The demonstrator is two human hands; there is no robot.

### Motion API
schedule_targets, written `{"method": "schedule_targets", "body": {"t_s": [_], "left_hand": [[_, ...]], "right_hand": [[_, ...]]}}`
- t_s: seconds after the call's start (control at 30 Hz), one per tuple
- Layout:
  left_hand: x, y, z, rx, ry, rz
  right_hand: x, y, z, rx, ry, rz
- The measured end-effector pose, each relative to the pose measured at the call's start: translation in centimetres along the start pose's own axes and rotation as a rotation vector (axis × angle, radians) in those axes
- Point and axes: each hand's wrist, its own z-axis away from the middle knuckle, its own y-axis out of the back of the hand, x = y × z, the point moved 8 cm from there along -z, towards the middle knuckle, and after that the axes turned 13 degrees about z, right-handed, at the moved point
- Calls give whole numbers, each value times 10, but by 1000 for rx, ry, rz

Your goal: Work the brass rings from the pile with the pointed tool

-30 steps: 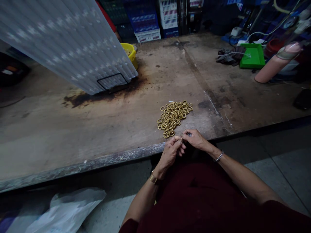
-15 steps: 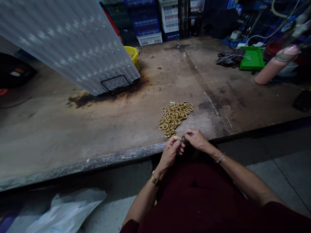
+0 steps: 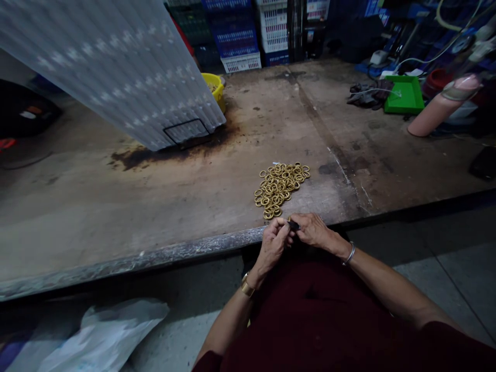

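Note:
My left hand is closed in a pinch at the table's front edge, with a brass-coloured ring just at its fingertips, mostly hidden. Close against it, my right hand has its fingers curled round a small dark object, whose kind I cannot make out. The fingertips of both hands nearly meet over this dark piece. Just beyond them on the tabletop lies a loose pile of brass-coloured rings, several overlapping one another.
The wooden table has a worn front edge. A ribbed translucent panel stack leans at the left, before a yellow basket. A green tray, a dark glove-like bundle and a pink bottle stand at right.
My right hand has turned and come closer to my left, its fingers lower now. The dark object now shows between the hands. The ring pile looks unchanged.

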Motion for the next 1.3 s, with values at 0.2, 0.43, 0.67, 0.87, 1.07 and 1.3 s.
{"method": "schedule_targets", "body": {"t_s": [0.2, 0.43, 0.67, 0.87, 1.07, 1.3], "left_hand": [[2, -4, 7, -37, 11, 9], [23, 12, 17, -9, 0, 344], [44, 87, 21, 270, -151, 558], [36, 104, 23, 283, -132, 693], [25, 89, 17, 253, -3, 799], [9, 67, 13, 262, 163, 901]], "right_hand": [[12, -3, -4, -57, -101, 50], [19, 0, -18, 2, -129, 117], [-13, -5, -34, 59, 22, 65], [-7, -6, -39, 46, -73, 67], [-6, -7, -46, -24, -130, 157], [-4, -8, -46, -100, -190, 268]]}}
